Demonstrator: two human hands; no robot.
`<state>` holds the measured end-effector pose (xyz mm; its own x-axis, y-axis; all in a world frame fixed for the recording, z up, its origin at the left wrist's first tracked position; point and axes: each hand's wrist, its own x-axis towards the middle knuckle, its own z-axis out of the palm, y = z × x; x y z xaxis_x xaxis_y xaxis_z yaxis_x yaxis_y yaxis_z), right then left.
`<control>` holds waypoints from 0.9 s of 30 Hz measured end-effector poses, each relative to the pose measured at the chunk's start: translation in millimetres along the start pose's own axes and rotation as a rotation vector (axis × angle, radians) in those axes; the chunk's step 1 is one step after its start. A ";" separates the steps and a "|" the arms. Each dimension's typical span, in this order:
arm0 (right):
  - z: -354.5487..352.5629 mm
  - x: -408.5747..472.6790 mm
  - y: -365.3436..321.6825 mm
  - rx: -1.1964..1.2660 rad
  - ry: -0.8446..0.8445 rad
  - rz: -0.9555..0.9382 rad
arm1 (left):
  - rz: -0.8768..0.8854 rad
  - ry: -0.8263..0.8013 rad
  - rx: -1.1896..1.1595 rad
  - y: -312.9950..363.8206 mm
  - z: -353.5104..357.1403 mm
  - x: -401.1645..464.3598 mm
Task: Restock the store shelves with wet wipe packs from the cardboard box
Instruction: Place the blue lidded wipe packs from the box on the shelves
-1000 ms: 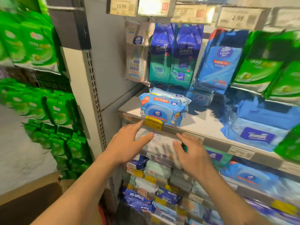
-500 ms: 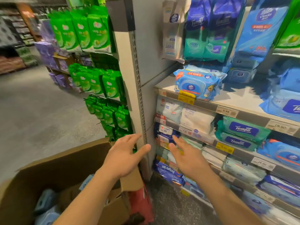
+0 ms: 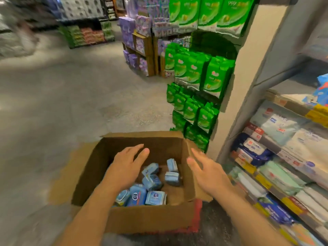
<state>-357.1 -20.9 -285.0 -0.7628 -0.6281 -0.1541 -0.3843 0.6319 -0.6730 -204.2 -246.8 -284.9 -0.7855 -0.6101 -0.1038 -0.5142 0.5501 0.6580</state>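
Down on the floor at six o'clock sits the cardboard box (image 3: 150, 219), flaps open, and at its bottom lie the wet wipe packs (image 3: 152, 181), a loose scatter of pale blue ones, some standing on edge, some leaning on each other. Part of the box floor shows bare toward three o'clock, so the stock looks well run down.

Over the box's left half hangs the left hand (image 3: 126, 166), fingers spread wide and nearly straight, holding nothing. Over the right wall, at about two o'clock from the packs, the right hand (image 3: 206, 172) is likewise spread wide and carries nothing. Neither hand touches a pack.

By my reading the step in hand is the reach back into the box for the next load. The next move calls for both hands to drop lower and close on one or more packs; the nearest cluster lies under and just right of the left hand.

Out at three o'clock stand the store shelves (image 3: 284, 157), stacked with packs in white, green and dark blue behind yellow and red price tags. Green packets (image 3: 193, 71) hang on the end panel at one o'clock, and grey floor (image 3: 71, 103) stretches away toward eleven.
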 end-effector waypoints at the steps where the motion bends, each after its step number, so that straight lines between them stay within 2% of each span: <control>1: 13.8 9.8 -10.4 0.019 -0.023 0.006 | -0.015 0.009 -0.017 -17.0 -8.6 4.6; 8: 100.6 61.3 -74.0 -0.050 -0.186 0.024 | -0.136 0.012 -0.116 -119.1 -49.7 39.3; 14: 185.7 101.0 -109.9 -0.076 -0.352 0.080 | -0.215 -0.067 -0.198 -196.9 -61.5 65.4; 18: 229.5 114.9 -102.7 -0.057 -0.437 0.134 | -0.246 -0.103 -0.233 -223.9 -57.7 72.1; 23: 266.3 135.6 -76.9 -0.110 -0.529 0.157 | -0.376 -0.184 -0.285 -250.8 -31.0 71.1; 27: 298.0 157.5 -42.7 -0.187 -0.609 0.123 | -0.443 -0.152 -0.313 -267.9 -7.0 73.2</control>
<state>-305.9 -282.2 -496.1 -0.3963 -0.6563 -0.6421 -0.4389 0.7496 -0.4954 -121.5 -442.8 -463.6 -0.5706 -0.6423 -0.5117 -0.6978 0.0508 0.7145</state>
